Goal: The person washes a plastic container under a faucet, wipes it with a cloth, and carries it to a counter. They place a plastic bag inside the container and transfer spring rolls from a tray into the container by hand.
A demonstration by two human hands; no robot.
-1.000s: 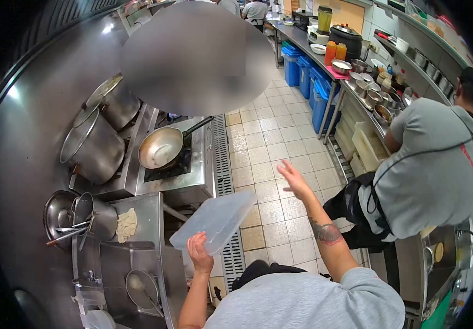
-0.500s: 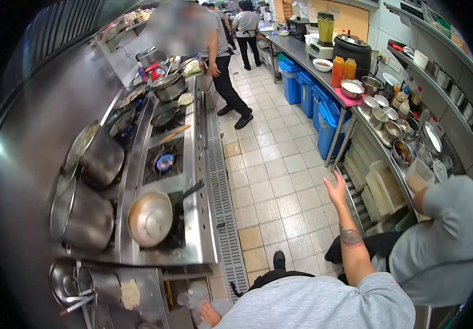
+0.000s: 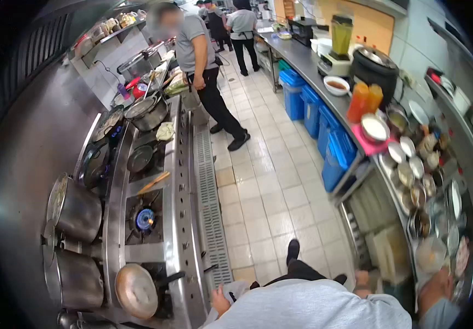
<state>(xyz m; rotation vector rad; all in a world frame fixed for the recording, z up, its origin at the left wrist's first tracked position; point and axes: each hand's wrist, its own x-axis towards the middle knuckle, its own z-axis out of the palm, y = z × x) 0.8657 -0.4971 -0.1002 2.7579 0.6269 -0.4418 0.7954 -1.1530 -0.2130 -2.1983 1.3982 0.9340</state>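
Observation:
My left hand is low beside the stove's front edge, fingers curled on a crumpled whitish cloth-like piece that shows on both sides of it. My right hand hangs by my right side near the lower shelf, blurred and partly covered by my shirt; its fingers cannot be made out. On the nearest burner sits a worn wok, its dark handle pointing towards the aisle. Beyond it, a burner burns with a blue flame, and wooden tongs lie past that.
Large steel pots line the stove's back. A co-worker stands by its far end. At right, another person's hand reaches to a clear container among metal bowls. Blue bins stand under the counter.
My right arm has dropped from its raised, open-handed reach to my side. The view has shifted forward along the aisle; the co-worker at right now shows only by a hand and sleeve.

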